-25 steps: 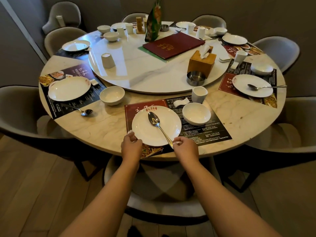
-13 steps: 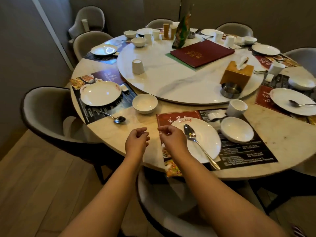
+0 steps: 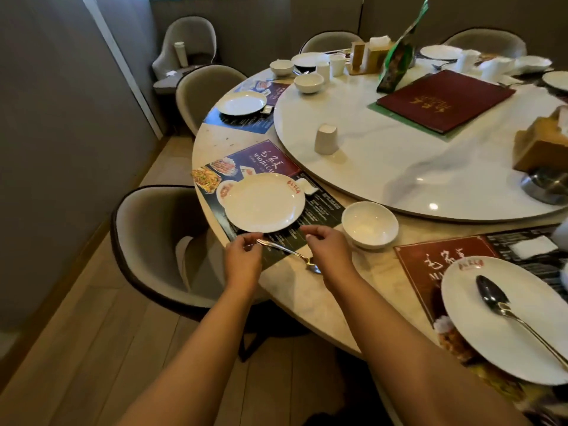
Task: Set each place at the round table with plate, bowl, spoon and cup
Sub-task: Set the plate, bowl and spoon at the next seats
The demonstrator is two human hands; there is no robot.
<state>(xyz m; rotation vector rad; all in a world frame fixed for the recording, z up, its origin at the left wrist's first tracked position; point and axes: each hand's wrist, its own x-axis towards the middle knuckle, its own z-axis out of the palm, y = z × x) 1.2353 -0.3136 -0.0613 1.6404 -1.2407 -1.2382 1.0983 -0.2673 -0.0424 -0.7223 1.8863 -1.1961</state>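
At the place in front of me a white plate (image 3: pixel 264 204) lies on a dark placemat (image 3: pixel 261 161), with a white bowl (image 3: pixel 368 224) to its right. A metal spoon (image 3: pixel 285 250) lies slanted just below the plate. My left hand (image 3: pixel 242 259) pinches the end of its handle. My right hand (image 3: pixel 329 250) has its fingers curled at the plate's near rim, above the spoon's bowl; whether it grips anything is unclear. A white cup (image 3: pixel 325 139) stands upside down on the turntable (image 3: pixel 399 167).
The place to the right has a plate (image 3: pixel 522 339) with a spoon (image 3: pixel 491 296) on it. A red menu (image 3: pixel 445 99), a tissue box (image 3: pixel 541 146) and a metal bowl (image 3: pixel 544 186) sit on the turntable. A grey chair (image 3: pixel 153 241) stands at the table's edge (image 3: pixel 322 302).
My view and both hands have shifted left, from the plate with the spoon on it to the neighbouring place. My left hand now pinches the spoon lying there.
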